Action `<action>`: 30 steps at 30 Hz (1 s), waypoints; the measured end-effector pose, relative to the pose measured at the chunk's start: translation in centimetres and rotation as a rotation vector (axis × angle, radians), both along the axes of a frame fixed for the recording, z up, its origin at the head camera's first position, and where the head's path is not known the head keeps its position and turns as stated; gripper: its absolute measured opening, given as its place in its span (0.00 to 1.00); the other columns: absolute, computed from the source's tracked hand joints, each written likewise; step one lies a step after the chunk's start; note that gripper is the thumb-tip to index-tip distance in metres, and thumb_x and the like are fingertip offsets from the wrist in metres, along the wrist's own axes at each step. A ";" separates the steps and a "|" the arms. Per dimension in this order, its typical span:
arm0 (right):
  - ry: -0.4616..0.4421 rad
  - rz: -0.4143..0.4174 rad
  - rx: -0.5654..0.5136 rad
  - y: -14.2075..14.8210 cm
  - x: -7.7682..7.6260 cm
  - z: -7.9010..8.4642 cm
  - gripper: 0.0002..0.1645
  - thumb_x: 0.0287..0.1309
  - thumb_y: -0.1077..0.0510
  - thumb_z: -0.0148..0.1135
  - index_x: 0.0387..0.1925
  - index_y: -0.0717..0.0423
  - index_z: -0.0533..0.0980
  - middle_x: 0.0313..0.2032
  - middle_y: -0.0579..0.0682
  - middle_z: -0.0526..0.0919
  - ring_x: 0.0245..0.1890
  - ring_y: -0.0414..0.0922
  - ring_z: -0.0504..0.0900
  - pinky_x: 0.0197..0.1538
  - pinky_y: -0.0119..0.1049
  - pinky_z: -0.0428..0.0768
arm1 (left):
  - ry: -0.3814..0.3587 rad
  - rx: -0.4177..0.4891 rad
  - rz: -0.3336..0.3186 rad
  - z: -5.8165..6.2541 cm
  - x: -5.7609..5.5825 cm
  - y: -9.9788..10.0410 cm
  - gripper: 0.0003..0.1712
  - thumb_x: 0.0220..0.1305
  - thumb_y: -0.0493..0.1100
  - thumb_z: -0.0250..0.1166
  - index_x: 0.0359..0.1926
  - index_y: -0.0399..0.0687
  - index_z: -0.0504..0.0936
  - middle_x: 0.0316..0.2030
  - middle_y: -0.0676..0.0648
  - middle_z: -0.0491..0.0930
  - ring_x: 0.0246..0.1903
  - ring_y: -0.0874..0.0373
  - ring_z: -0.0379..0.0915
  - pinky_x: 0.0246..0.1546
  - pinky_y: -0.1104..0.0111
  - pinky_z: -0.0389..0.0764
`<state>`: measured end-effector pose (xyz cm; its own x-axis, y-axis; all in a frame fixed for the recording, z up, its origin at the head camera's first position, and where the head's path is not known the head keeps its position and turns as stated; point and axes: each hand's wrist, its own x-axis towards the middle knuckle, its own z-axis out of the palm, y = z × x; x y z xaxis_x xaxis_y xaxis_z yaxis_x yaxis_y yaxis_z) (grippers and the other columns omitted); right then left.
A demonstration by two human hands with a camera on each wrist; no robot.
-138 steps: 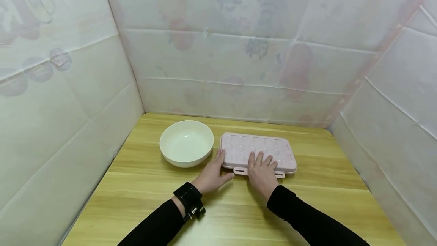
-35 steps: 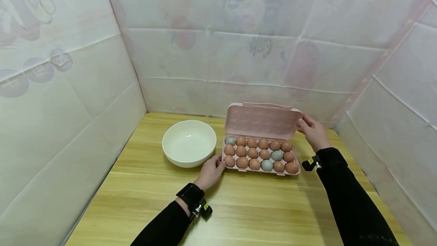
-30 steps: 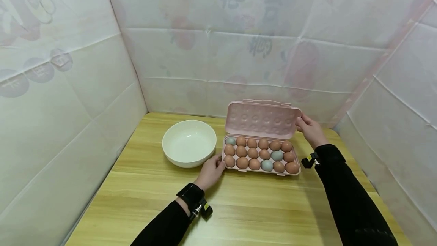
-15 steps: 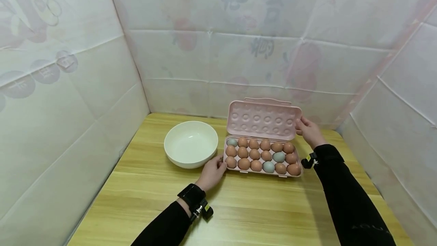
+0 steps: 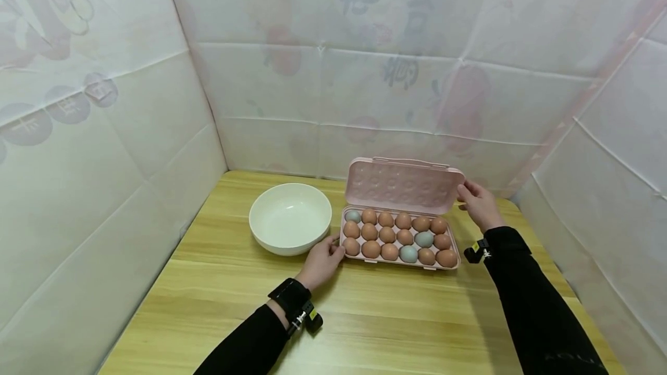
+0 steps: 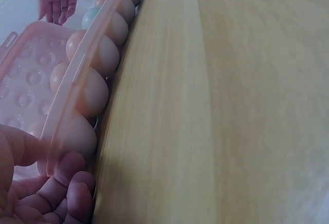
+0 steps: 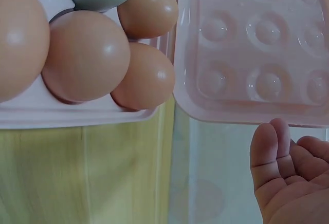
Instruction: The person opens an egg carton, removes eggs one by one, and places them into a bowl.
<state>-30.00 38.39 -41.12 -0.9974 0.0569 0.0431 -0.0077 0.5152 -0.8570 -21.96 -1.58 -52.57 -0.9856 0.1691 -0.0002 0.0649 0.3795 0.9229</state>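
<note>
A pink plastic egg box [image 5: 400, 265] stands on the table, its lid [image 5: 403, 187] raised and dimpled inside. Brown eggs [image 5: 387, 235] and a few pale blue-green eggs [image 5: 409, 253] fill its base. My left hand [image 5: 319, 262] pinches the base's front left corner; in the left wrist view the thumb [image 6: 20, 147] lies on one side of the rim and fingertips [image 6: 72, 167] on the other. My right hand [image 5: 479, 207] is at the lid's right edge. In the right wrist view its fingers [image 7: 264, 152] are fairly straight, fingertips right at the lid's rim.
A cream bowl [image 5: 290, 219] with nothing in it stands just left of the egg box, close to my left hand. The wood-grain table [image 5: 385, 323] is bordered by white printed sheets at the back [image 5: 323, 97] and both sides.
The egg box was closed at first, with my right hand on its lid; now the lid is up. Since half a second ago the lid has tipped slightly forward, and my right hand has shifted slightly right.
</note>
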 end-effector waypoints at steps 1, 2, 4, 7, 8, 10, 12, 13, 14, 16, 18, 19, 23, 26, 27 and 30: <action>0.000 -0.001 0.004 0.0 0.1 0.0 0.41 0.85 0.43 0.43 0.84 0.65 0.51 0.78 0.72 0.63 0.51 0.34 0.74 0.45 0.19 0.78 | 0.003 0.005 -0.003 0.0 0.0 0.0 0.31 0.78 0.44 0.59 0.75 0.33 0.72 0.36 0.45 0.83 0.32 0.61 0.73 0.34 0.71 0.74; -0.001 0.000 0.010 0.1 0.2 0.1 0.42 0.85 0.43 0.43 0.84 0.65 0.51 0.78 0.72 0.63 0.50 0.33 0.74 0.45 0.18 0.78 | -0.004 0.009 -0.002 0.1 0.0 0.0 0.31 0.78 0.44 0.59 0.75 0.34 0.72 0.36 0.46 0.83 0.32 0.61 0.73 0.35 0.71 0.73; -0.004 -0.004 0.020 0.1 0.3 0.1 0.42 0.85 0.43 0.44 0.84 0.65 0.50 0.78 0.73 0.63 0.49 0.31 0.73 0.44 0.18 0.78 | -0.010 0.015 -0.001 0.1 0.0 -0.1 0.31 0.78 0.44 0.59 0.75 0.35 0.72 0.36 0.46 0.83 0.32 0.61 0.73 0.35 0.71 0.73; -0.008 -0.008 0.023 0.1 0.5 0.2 0.43 0.85 0.43 0.45 0.84 0.66 0.50 0.78 0.73 0.62 0.50 0.32 0.74 0.44 0.18 0.79 | -0.014 0.023 0.002 0.2 0.0 -0.1 0.31 0.78 0.45 0.59 0.75 0.35 0.72 0.36 0.46 0.83 0.32 0.60 0.73 0.36 0.70 0.74; -0.008 -0.008 0.024 0.1 0.5 0.3 0.43 0.85 0.43 0.45 0.84 0.66 0.50 0.78 0.73 0.63 0.51 0.33 0.74 0.44 0.18 0.79 | -0.015 0.021 0.005 0.2 0.0 -0.1 0.31 0.79 0.45 0.59 0.75 0.35 0.72 0.36 0.47 0.84 0.33 0.60 0.73 0.37 0.70 0.74; -0.009 -0.010 0.025 0.1 0.6 0.3 0.43 0.85 0.44 0.46 0.83 0.67 0.50 0.77 0.73 0.64 0.52 0.37 0.75 0.44 0.19 0.79 | -0.009 0.019 0.007 0.3 0.0 -0.1 0.30 0.78 0.45 0.59 0.75 0.35 0.72 0.36 0.47 0.84 0.33 0.60 0.74 0.38 0.69 0.75; -0.014 -0.011 0.034 0.2 0.8 0.3 0.43 0.85 0.44 0.46 0.83 0.67 0.50 0.77 0.74 0.65 0.54 0.41 0.76 0.44 0.20 0.79 | -0.003 0.017 0.006 0.5 0.0 -0.1 0.31 0.78 0.45 0.59 0.75 0.35 0.72 0.36 0.46 0.84 0.33 0.60 0.74 0.38 0.69 0.75; -0.017 -0.008 0.042 0.2 0.8 0.3 0.43 0.85 0.44 0.45 0.83 0.67 0.50 0.77 0.74 0.65 0.55 0.43 0.76 0.44 0.21 0.80 | -0.002 0.017 0.006 0.5 0.1 -0.2 0.31 0.78 0.45 0.59 0.75 0.35 0.72 0.36 0.46 0.84 0.34 0.60 0.74 0.39 0.69 0.75; -0.019 -0.007 0.048 0.2 0.9 0.3 0.43 0.85 0.43 0.45 0.83 0.67 0.50 0.76 0.74 0.65 0.57 0.46 0.76 0.44 0.21 0.80 | -0.002 0.015 0.006 0.6 0.1 -0.2 0.31 0.78 0.46 0.59 0.75 0.34 0.72 0.36 0.46 0.84 0.34 0.60 0.74 0.39 0.69 0.75; -0.022 -0.003 0.052 0.3 1.0 0.1 0.44 0.84 0.43 0.46 0.83 0.68 0.50 0.77 0.75 0.64 0.60 0.53 0.76 0.44 0.20 0.79 | -0.002 0.016 0.004 0.7 0.1 -0.3 0.31 0.78 0.46 0.59 0.75 0.33 0.72 0.36 0.46 0.84 0.34 0.60 0.74 0.38 0.69 0.75; -0.023 0.003 0.054 0.5 1.0 0.0 0.45 0.84 0.42 0.46 0.83 0.69 0.49 0.77 0.75 0.63 0.63 0.59 0.74 0.44 0.20 0.79 | -0.006 0.015 0.002 0.8 0.2 -0.4 0.32 0.78 0.47 0.60 0.74 0.32 0.71 0.37 0.46 0.84 0.34 0.60 0.74 0.38 0.69 0.75; -0.024 0.004 0.057 0.5 1.1 0.0 0.45 0.84 0.42 0.46 0.83 0.69 0.49 0.77 0.75 0.63 0.65 0.60 0.73 0.44 0.20 0.79 | -0.009 0.014 0.000 0.8 0.3 -0.5 0.32 0.78 0.47 0.60 0.74 0.32 0.71 0.37 0.45 0.84 0.33 0.59 0.74 0.37 0.69 0.75; -0.030 -0.008 0.059 0.8 1.7 -0.4 0.45 0.84 0.42 0.47 0.83 0.70 0.50 0.77 0.75 0.63 0.66 0.62 0.73 0.43 0.20 0.79 | 0.005 -0.016 -0.014 0.9 0.5 -0.6 0.34 0.77 0.47 0.62 0.74 0.30 0.71 0.37 0.46 0.84 0.32 0.61 0.74 0.38 0.69 0.76; -0.036 -0.004 0.057 1.0 2.3 -0.6 0.46 0.84 0.42 0.47 0.83 0.70 0.49 0.77 0.75 0.63 0.67 0.64 0.73 0.43 0.19 0.79 | 0.037 -0.046 -0.032 0.9 0.7 -0.9 0.35 0.75 0.46 0.64 0.73 0.28 0.70 0.37 0.46 0.84 0.31 0.62 0.75 0.38 0.70 0.78; -0.036 0.000 0.058 1.0 2.6 -0.7 0.46 0.84 0.41 0.47 0.83 0.70 0.50 0.77 0.76 0.63 0.68 0.66 0.72 0.43 0.20 0.79 | 0.045 -0.054 -0.040 0.9 0.8 -0.9 0.35 0.75 0.46 0.64 0.73 0.27 0.70 0.37 0.46 0.85 0.30 0.63 0.75 0.37 0.71 0.78; -0.039 0.007 0.078 1.1 3.3 -1.0 0.46 0.84 0.41 0.47 0.82 0.71 0.50 0.77 0.76 0.63 0.67 0.65 0.72 0.44 0.19 0.79 | 0.065 -0.070 -0.061 0.9 1.2 -1.2 0.36 0.74 0.44 0.67 0.73 0.27 0.69 0.38 0.46 0.85 0.27 0.64 0.75 0.34 0.73 0.79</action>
